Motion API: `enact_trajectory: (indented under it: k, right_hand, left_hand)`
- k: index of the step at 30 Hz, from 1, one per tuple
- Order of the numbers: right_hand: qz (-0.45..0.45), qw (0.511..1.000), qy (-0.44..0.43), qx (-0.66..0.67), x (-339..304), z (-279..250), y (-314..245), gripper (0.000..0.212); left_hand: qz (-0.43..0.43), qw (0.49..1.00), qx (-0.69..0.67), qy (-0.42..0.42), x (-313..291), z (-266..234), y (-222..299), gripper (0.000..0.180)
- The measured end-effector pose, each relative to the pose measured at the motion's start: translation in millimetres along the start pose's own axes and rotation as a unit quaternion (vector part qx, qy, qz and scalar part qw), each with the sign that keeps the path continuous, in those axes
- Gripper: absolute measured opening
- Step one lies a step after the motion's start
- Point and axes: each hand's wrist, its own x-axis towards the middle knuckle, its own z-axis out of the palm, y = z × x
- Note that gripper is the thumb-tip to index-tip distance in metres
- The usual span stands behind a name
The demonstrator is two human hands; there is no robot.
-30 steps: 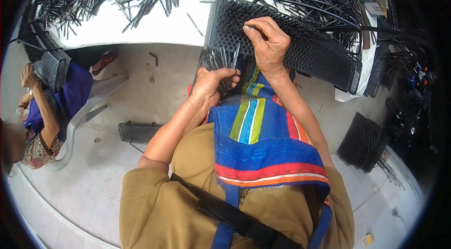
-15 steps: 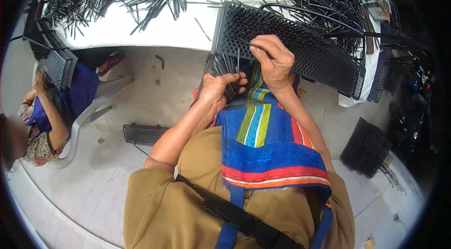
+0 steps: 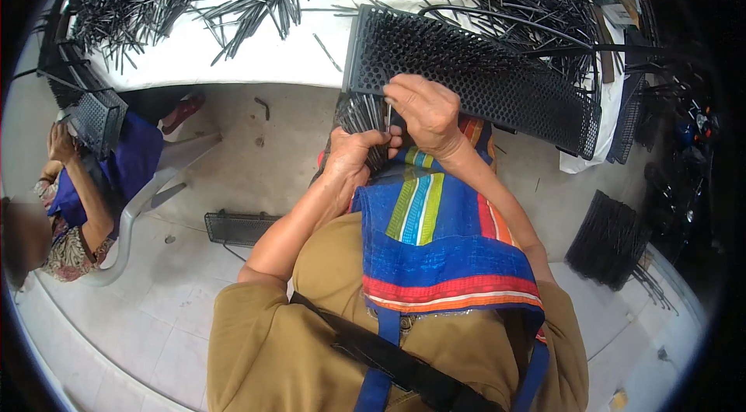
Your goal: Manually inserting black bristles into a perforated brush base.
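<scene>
My left hand (image 3: 351, 154) is closed round a bundle of thin black sticks (image 3: 361, 111), held just below the near left corner of a black perforated tray (image 3: 536, 105). One stick (image 3: 389, 110) stands apart from the bundle at my left thumb. The fingers of my right hand (image 3: 427, 113) are pinched together at that stick's upper end, close to the tray's front edge. Many of the holes in the tray's far and left part have dark sticks in them, while its near right part shows bare mesh. My fingertips partly hide the contact.
Heaps of loose black sticks (image 3: 256, 4) lie on the white-covered table (image 3: 194, 66). To the left, a seated person (image 3: 78, 194) handles another perforated tray (image 3: 99, 120). A mesh tray (image 3: 241, 228) and a dense black stack (image 3: 608, 241) rest on the floor.
My right hand has moved left and slightly down, from over the tray to the stick at my left hand. My left hand still holds the bundle. The seated person's hands have shifted.
</scene>
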Motion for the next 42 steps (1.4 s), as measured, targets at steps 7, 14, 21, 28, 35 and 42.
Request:
enact_trajectory:
  k: [7,14,21,28,35,42]
  right_hand:
    - [0.154,0.987,-0.014,0.035,27.1,2.5,5.2,0.011]
    - [0.198,0.980,-0.015,0.029,31.2,4.2,14.0,0.011]
    - [0.117,0.988,-0.075,-0.072,38.6,6.1,11.9,0.007]
    - [0.138,0.988,-0.048,-0.043,34.0,2.5,11.9,0.011]
    - [0.124,0.986,-0.068,-0.088,34.1,1.4,15.4,0.013]
    - [0.083,0.991,-0.080,-0.075,39.4,5.4,19.6,0.010]
  left_hand:
    - [-0.005,0.999,0.040,-0.025,1.1,0.8,-0.6,0.025]
    - [-0.027,0.999,0.002,-0.022,4.6,4.5,-0.9,0.022]
    - [-0.022,0.999,-0.018,-0.025,5.6,-3.4,3.1,0.023]
    - [-0.031,0.999,-0.009,-0.027,6.1,-3.1,5.4,0.026]
    - [-0.029,0.998,-0.024,-0.043,4.7,0.0,6.2,0.026]
    - [-0.029,0.997,-0.041,-0.052,5.8,0.0,5.7,0.029]
